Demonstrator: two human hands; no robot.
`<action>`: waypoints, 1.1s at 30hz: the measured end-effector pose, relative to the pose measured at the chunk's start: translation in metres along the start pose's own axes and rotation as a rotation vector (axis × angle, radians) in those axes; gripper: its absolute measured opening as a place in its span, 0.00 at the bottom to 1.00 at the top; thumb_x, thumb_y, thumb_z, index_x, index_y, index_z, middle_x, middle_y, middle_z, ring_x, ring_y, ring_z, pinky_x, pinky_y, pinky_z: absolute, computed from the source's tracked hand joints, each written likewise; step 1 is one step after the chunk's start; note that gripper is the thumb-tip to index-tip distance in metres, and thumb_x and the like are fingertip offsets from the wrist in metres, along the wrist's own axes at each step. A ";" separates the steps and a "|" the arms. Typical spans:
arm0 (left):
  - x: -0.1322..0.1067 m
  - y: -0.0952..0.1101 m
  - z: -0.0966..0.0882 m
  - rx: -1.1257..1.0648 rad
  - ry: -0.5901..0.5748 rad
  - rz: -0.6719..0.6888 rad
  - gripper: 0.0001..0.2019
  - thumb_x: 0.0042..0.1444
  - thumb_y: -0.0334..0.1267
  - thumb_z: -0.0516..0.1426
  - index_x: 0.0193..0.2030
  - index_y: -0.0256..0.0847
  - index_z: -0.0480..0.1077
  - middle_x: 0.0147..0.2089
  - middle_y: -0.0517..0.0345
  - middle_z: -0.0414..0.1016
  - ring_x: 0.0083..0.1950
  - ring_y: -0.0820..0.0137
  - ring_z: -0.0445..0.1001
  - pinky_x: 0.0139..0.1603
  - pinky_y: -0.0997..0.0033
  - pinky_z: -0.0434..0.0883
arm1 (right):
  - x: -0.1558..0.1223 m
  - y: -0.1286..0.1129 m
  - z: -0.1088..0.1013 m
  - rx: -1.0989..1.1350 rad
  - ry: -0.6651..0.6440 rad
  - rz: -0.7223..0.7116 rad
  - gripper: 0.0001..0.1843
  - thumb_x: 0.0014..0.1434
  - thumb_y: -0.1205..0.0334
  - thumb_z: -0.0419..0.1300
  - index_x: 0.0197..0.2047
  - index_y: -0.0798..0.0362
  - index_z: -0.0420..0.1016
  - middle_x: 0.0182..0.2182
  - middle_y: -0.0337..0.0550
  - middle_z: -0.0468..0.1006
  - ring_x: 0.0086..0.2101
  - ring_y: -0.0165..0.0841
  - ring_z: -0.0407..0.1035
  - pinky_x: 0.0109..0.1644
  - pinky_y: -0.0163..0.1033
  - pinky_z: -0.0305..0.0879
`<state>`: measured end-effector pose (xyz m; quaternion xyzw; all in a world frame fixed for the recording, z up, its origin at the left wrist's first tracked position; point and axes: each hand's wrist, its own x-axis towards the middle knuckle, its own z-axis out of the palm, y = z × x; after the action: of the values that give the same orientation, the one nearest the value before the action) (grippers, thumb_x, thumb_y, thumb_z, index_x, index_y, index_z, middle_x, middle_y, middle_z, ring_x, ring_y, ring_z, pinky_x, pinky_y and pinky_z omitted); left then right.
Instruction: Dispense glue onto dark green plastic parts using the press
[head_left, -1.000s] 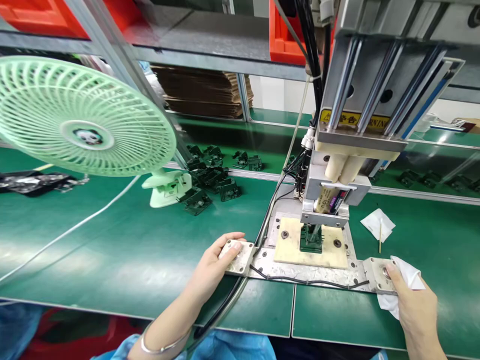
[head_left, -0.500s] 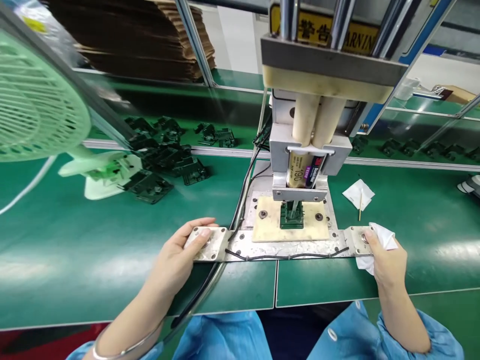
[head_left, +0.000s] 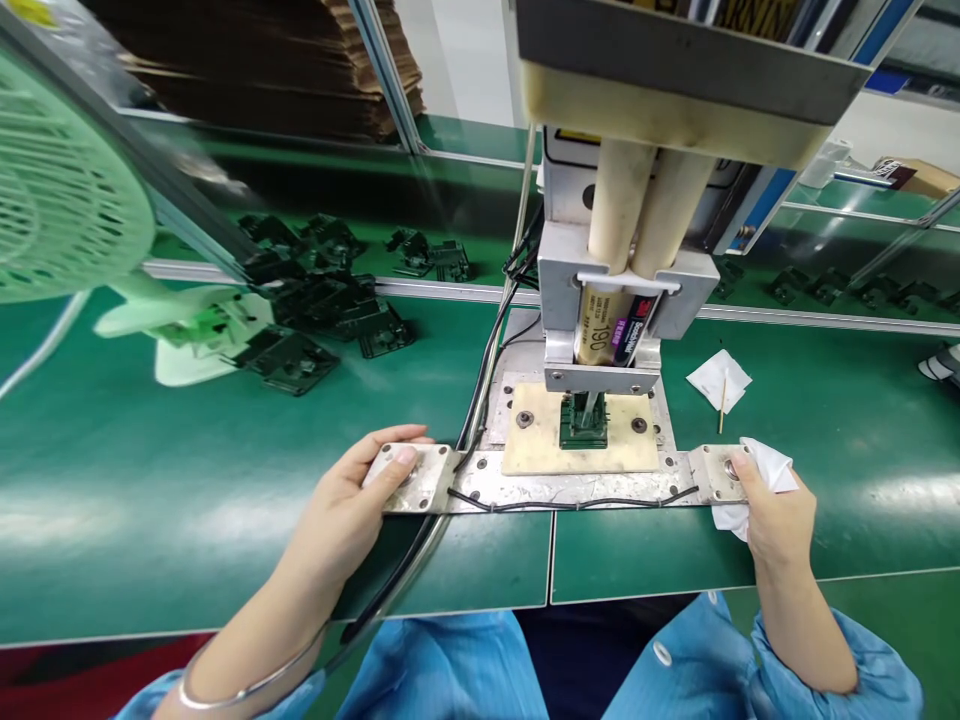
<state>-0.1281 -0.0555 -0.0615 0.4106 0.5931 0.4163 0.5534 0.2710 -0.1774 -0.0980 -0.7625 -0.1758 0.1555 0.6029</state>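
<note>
My left hand (head_left: 360, 485) is closed round the left metal button block (head_left: 429, 478) of the bench press, thumb on top over the button. The right-hand button block (head_left: 712, 474) is gripped by my right hand (head_left: 776, 510), its thumb pressed at the button. A crumpled white tissue (head_left: 772, 466) is tucked between that hand and the block. Between my hands, a dark green plastic part (head_left: 583, 425) sits in the cream fixture plate (head_left: 517, 455). Above it, a twin-barrel adhesive cartridge (head_left: 602, 328) stands in the holder, its nozzle reaching down into the part. Two pale rods (head_left: 619, 205) enter the cartridge from above.
A green fan (head_left: 67, 190) stands at the left beside a pile of dark plastic parts (head_left: 330, 300). Black cables (head_left: 480, 400) run past the press and under my left hand. On the right lie a white paper square (head_left: 716, 378) and a thin stick (head_left: 723, 405).
The press's upper plate looks larger and higher in the picture, with more of the pale rods showing below it. The view has shifted slightly. Both hands keep their hold.
</note>
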 end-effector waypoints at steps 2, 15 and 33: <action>-0.001 0.001 0.001 -0.012 0.003 0.003 0.33 0.40 0.59 0.72 0.50 0.42 0.75 0.42 0.57 0.80 0.37 0.71 0.74 0.36 0.80 0.72 | 0.001 0.001 -0.001 0.006 -0.014 -0.024 0.34 0.41 0.41 0.76 0.45 0.57 0.83 0.41 0.52 0.83 0.40 0.46 0.78 0.39 0.44 0.76; -0.011 0.007 0.011 -0.006 0.044 0.040 0.29 0.44 0.54 0.71 0.50 0.41 0.75 0.41 0.59 0.80 0.36 0.72 0.74 0.37 0.78 0.71 | 0.000 -0.001 -0.005 0.028 -0.002 -0.078 0.32 0.43 0.45 0.78 0.46 0.58 0.83 0.42 0.52 0.83 0.41 0.46 0.78 0.45 0.48 0.77; -0.009 0.008 -0.001 0.202 0.065 0.067 0.32 0.45 0.61 0.68 0.52 0.43 0.74 0.49 0.53 0.79 0.43 0.66 0.76 0.38 0.76 0.74 | -0.007 0.002 -0.012 -0.096 -0.004 -0.010 0.34 0.46 0.42 0.76 0.49 0.57 0.82 0.39 0.51 0.82 0.36 0.45 0.77 0.30 0.40 0.74</action>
<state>-0.1281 -0.0620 -0.0511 0.4700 0.6357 0.3859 0.4755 0.2705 -0.1917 -0.0965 -0.7894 -0.1880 0.1451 0.5661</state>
